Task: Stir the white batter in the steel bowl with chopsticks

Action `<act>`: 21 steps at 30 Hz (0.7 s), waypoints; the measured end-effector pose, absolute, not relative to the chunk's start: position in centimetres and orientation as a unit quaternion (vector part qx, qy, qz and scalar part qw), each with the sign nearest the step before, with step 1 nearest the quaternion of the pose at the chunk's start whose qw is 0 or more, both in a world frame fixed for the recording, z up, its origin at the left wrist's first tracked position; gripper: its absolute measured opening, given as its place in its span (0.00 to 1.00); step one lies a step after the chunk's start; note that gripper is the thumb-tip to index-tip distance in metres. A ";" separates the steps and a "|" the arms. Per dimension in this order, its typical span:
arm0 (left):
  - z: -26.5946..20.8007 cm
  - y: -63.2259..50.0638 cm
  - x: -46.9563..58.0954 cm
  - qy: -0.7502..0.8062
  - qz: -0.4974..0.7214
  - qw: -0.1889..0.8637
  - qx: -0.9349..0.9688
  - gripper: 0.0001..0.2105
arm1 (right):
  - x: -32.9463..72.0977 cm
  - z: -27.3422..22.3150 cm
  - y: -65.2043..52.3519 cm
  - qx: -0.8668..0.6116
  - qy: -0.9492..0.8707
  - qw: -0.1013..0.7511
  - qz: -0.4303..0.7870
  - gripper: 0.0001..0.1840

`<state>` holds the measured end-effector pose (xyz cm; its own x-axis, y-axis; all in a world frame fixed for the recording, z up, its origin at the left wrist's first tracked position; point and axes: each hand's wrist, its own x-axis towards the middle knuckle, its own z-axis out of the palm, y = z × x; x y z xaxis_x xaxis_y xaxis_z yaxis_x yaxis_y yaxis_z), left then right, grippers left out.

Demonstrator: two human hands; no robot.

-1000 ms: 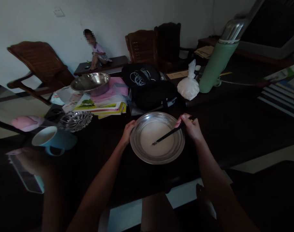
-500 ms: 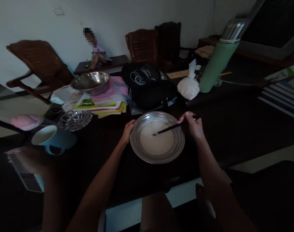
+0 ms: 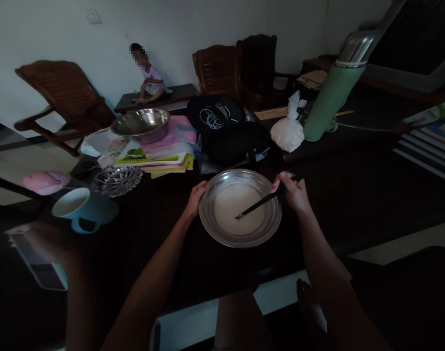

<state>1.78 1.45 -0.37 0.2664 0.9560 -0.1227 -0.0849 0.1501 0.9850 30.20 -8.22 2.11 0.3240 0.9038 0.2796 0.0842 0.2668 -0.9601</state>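
A shallow steel bowl [image 3: 212, 229] sits on the dark table in front of me, filled with pale white batter [image 3: 230, 204]. My left hand [image 3: 195, 196] grips the bowl's left rim. My right hand [image 3: 293, 191] is at the right rim, closed on a pair of dark chopsticks [image 3: 258, 204] whose tips dip into the batter near its middle.
A blue mug [image 3: 84, 208], a glass dish [image 3: 116, 179], books [image 3: 156, 161] with a second steel bowl [image 3: 141, 124], a black bag [image 3: 226, 129], a white tied plastic bag [image 3: 287, 131] and a green flask [image 3: 328, 100] crowd the table's far side. Another person sits on a low bench [image 3: 160, 96].
The chopstick tips swept up toward the bowl's far side, then back down to the middle of the batter. My left hand stayed on the rim.
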 end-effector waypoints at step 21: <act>0.0 1.2 1.9 0.428 0.430 0.599 0.523 0.17 | 30.3 2.1 -8.3 -0.517 -0.481 0.632 0.321 0.24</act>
